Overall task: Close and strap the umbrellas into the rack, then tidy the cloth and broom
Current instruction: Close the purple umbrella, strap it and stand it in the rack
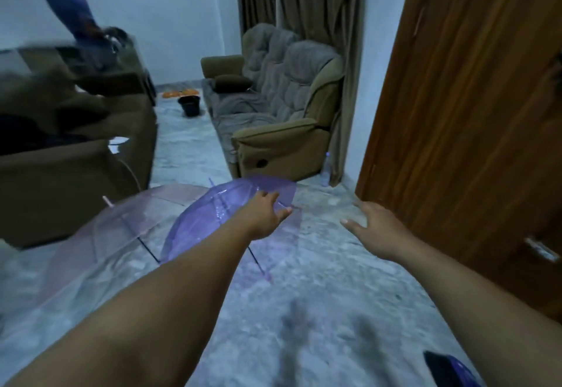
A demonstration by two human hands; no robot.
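Two open umbrellas lie on the floor: one purple [213, 213], one pink [133, 222]. Two hands show, the left [264, 214] and the right [375, 228]. There are two sofas, one brown [76, 155] on the left and one with a grey cover [282, 94] ahead. One black bucket [189, 105], one plastic bottle [326, 170], one wooden door [474, 106] and one curtain [307, 0] are visible. One other person [76, 12] stands at the far left, blurred.

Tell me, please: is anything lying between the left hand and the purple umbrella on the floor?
Nothing visible does. The left hand, fingers extended, is already at the rim of the open purple umbrella; the blur hides whether they touch. The pink umbrella lies to its left, off that path. The right hand hovers open above bare floor.
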